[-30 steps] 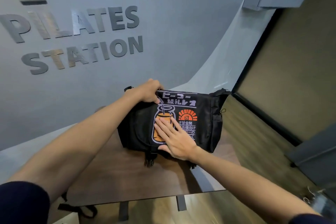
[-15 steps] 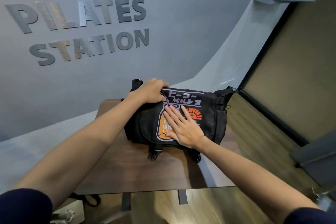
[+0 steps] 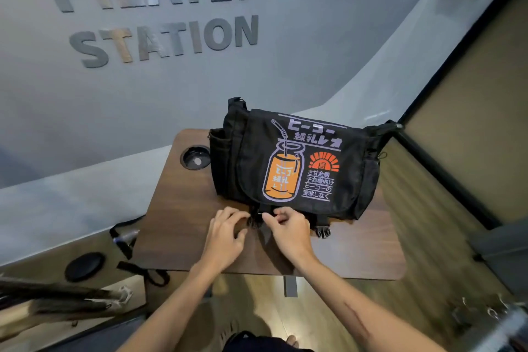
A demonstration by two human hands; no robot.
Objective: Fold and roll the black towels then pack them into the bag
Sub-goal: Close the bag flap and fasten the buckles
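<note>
A black messenger bag with an orange and lilac print lies on the dark wooden table, its flap down over the front. No towels show; the flap hides the inside of the bag. My left hand and my right hand meet at the bag's near edge, fingers curled around the left buckle strap. A second black buckle hangs free to the right of my right hand.
A round grommet hole sits in the table left of the bag. The grey lettered wall stands close behind. On the floor at left lie a black disc, a black strap and wooden pieces.
Both hands came off the bag's top and flap and dropped to the front buckle strap. The view tilted down, showing more of the table and floor.
</note>
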